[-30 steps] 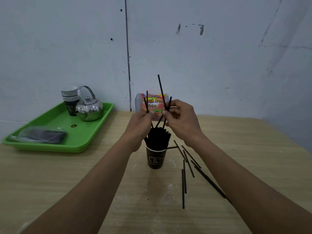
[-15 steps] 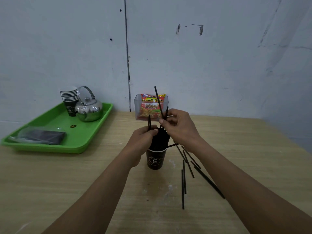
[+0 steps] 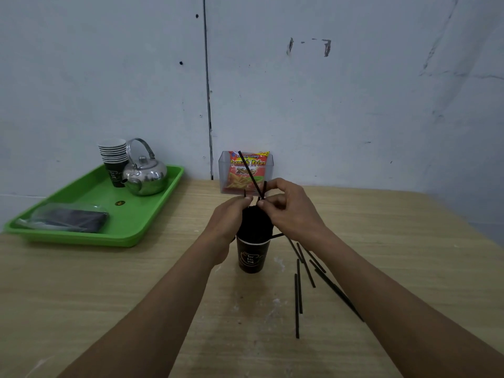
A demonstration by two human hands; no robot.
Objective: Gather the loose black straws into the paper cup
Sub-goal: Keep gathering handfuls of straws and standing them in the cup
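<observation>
Well left of the paper cup (image 3: 252, 256) and farther back, a green tray (image 3: 131, 230) carries a wrapped dark packet (image 3: 65, 221), a stack of paper cups (image 3: 113, 154) and a steel kettle (image 3: 146, 175); none of it bears on the job.

The left hand (image 3: 227, 219) sits against the cup's left side at the top of the bundle of straws (image 3: 256, 222) already standing in it. Its fingertips are closed in a pinch on a left-hand straw (image 3: 244, 191), of which only the tip shows.

Behind the cup a French fries packet (image 3: 234, 178) stands in a clear holder (image 3: 270, 175).

Just above the cup's rim, the right hand (image 3: 291, 211) pinches a slanted straw (image 3: 247, 170) with a second, shorter end beside it.

This looks like the insertion step. The held straws need lowering and straightening until they drop in among the bundle, which is packed tight, so they may catch.

Right of the cup, several loose straws (image 3: 298, 290) lie scattered on the wooden table (image 3: 109, 296), one reaching under the right forearm. Those remain to be collected, so the task is partway done.
</observation>
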